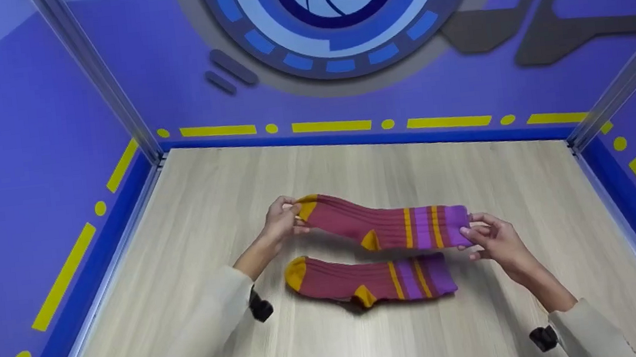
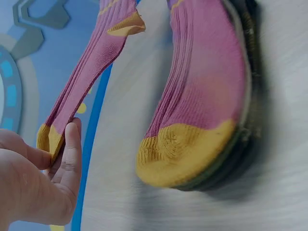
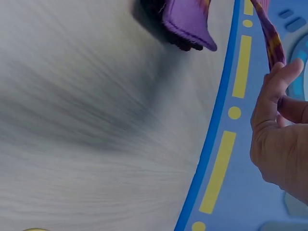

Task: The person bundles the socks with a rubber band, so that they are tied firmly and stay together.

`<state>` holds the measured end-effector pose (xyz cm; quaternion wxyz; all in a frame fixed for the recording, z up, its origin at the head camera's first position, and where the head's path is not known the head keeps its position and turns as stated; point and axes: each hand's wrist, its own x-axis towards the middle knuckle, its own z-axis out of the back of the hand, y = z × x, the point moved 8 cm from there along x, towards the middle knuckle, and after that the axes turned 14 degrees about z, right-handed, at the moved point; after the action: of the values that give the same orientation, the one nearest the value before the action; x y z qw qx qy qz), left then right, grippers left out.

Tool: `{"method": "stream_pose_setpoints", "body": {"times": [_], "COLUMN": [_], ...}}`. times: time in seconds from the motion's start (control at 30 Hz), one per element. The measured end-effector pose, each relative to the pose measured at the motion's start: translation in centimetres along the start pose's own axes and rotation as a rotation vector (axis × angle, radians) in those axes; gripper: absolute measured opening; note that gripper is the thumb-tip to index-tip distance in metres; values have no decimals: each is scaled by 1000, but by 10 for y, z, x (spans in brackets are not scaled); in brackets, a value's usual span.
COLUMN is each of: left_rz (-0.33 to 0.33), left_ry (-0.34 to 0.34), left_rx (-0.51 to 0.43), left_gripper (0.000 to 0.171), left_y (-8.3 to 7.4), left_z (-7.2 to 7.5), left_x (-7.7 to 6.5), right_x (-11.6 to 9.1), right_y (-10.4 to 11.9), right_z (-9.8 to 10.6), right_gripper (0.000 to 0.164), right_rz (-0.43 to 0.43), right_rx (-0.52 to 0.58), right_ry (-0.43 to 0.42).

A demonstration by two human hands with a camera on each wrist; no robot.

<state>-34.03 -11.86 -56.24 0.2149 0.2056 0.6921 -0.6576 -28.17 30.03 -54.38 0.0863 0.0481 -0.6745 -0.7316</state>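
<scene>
A mauve ribbed sock [image 1: 352, 219] with a mustard toe and heel and purple and mustard bands is stretched sideways between both hands. My left hand [image 1: 280, 224] pinches its toe end, and my right hand [image 1: 502, 246] pinches the purple cuff. In the left wrist view, the left thumb and fingers [image 2: 71, 154] close on the mustard toe. A matching sock [image 1: 334, 280] lies flat, nearer the body, with its toe to the left. Dark layers [image 2: 245, 96] show beneath this lying sock in the left wrist view.
Both socks are over a light wood-grain table [image 1: 223, 176]. Blue-purple panels with yellow dashes [image 1: 331, 126] stand behind and at both sides, joined by metal corner posts [image 1: 100, 77]. Black wrist devices [image 1: 260, 306] sit by the sleeves.
</scene>
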Motion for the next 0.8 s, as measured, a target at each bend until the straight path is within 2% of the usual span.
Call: {"method": "stream_pose_setpoints", "body": {"times": [0.17,0.27,0.4,0.5,0.63,0.8], "left_rz": [14,30,97,162,204,173], "left_ry": [32,64,125,156,147,122], "left_rx": [9,28,86,152,259,366], "left_gripper": [15,15,12,13,14,8], "left_y": [9,16,31,44,61,70], "left_z": [11,16,24,31,39,40], "left_x": [-20,-32,-47,-53,-52,-50], "right_x": [-11,-18,-29,-37,-43,-43], "right_y": [2,4,3,-5,-28,-47], "right_z": [-2,-4,-13,-21,-33,-38], "right_gripper": [23,18,18,20,19,34], "right_rz": [-41,-43,-49,-94,-166,-176], "right_rx": [4,47,166,216,166,20], "right_ry": [80,163,305,377,401,381]}}
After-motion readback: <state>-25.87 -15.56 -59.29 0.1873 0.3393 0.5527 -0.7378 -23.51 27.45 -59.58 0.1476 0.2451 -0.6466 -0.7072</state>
